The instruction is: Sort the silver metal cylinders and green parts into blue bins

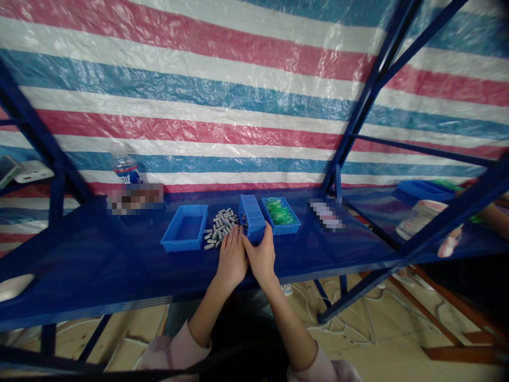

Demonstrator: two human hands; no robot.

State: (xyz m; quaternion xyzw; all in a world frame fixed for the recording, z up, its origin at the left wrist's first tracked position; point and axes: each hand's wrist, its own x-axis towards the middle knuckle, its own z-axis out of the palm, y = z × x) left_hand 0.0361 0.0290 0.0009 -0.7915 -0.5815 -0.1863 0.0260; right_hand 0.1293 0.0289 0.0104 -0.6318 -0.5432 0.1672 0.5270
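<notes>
A small blue plastic bin (254, 216) is tipped on its side, its open face turned left toward a loose pile of silvery metal cylinders (221, 227). My right hand (262, 255) grips this bin at its near end, the thumb on the left and the fingers on the right. Beside it, my left hand (233, 258) lies with fingers stretched out at the near right edge of the pile, its palm down. The two hands touch. Whether any cylinder lies under the left fingers is hidden.
Left of the pile stands a blue bin (185, 228) with a bare bottom. A blue bin of green pieces (280, 213) stands on the right. A bottle (126, 167) is at the back of the blue table (119, 265). Blue posts (358, 101) flank the table; another person's arm (495, 215) shows far right.
</notes>
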